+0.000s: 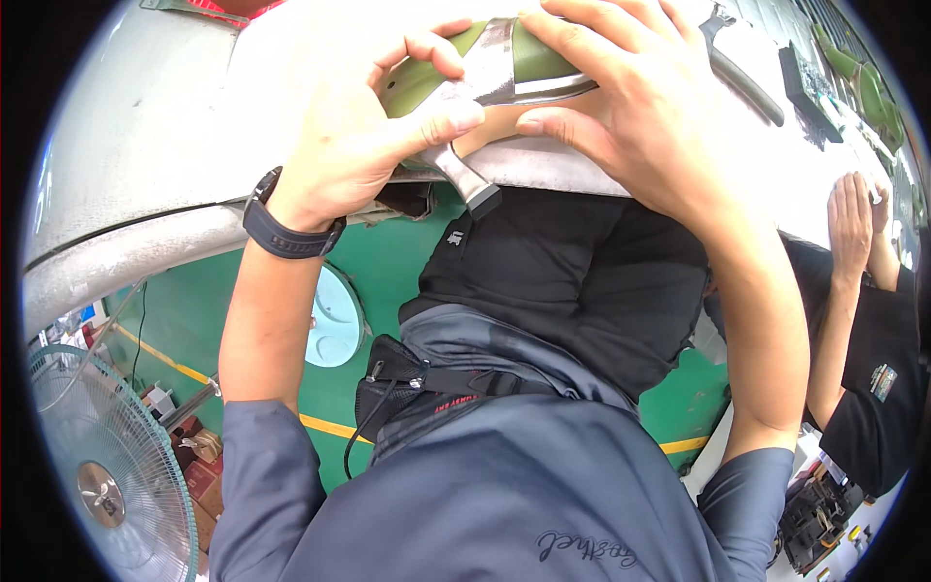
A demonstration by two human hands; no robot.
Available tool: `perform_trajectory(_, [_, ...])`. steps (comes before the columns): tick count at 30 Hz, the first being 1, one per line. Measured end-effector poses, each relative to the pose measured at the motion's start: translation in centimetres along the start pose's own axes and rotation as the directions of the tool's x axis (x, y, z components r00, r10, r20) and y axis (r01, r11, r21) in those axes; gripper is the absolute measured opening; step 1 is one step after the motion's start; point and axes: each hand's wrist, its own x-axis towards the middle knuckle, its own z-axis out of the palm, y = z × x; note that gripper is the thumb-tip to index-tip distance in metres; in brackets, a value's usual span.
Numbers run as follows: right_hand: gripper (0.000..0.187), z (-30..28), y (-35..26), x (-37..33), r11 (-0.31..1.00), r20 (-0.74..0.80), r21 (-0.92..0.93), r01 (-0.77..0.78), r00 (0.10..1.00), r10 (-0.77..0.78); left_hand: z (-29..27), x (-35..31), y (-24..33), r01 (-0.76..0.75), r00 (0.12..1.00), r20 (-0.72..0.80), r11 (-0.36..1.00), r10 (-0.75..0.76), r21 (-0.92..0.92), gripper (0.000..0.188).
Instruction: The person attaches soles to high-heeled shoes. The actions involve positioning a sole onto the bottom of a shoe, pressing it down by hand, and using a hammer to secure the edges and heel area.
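At the table edge I hold a silver high-heeled sandal [499, 63] mounted on a green shoe last [546, 53]. A wide silver strap crosses the last, and the tan sole faces me. The silver heel [464, 175] points down toward my lap and ends in a dark tip. My left hand [388, 107] is closed around the heel end, its thumb by the top of the heel and its fingers curled over the last. My right hand [621, 97] grips the other end, fingers over the last and thumb near the sole. Glare washes out part of both hands.
To the right on the pale table [126, 126] lie a dark-handled tool [747, 85], a black block [810, 95] and more green lasts [878, 102]. A co-worker's hands [853, 218] rest at the far right. Below left are a light-blue stool [337, 320] and a fan [107, 485].
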Motion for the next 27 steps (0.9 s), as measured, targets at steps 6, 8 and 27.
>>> perform_trajectory(6, [0.030,0.1,0.7,-0.5,0.991,0.005,0.116,0.060,0.998,-0.061,0.0,1.1,1.5,0.122,0.991,0.035,0.982,-0.128,0.143,0.067])
perform_trajectory(8, [0.025,0.0,0.6,-0.5,0.987,0.011,0.150,0.057,0.998,-0.059,-0.2,1.6,1.5,0.111,0.990,0.067,0.980,-0.123,0.165,0.075])
perform_trajectory(27, [0.056,-0.5,2.2,-1.0,0.988,0.026,0.126,-0.085,0.996,0.083,0.6,4.3,2.4,-0.179,0.976,0.208,0.797,0.069,0.577,0.067])
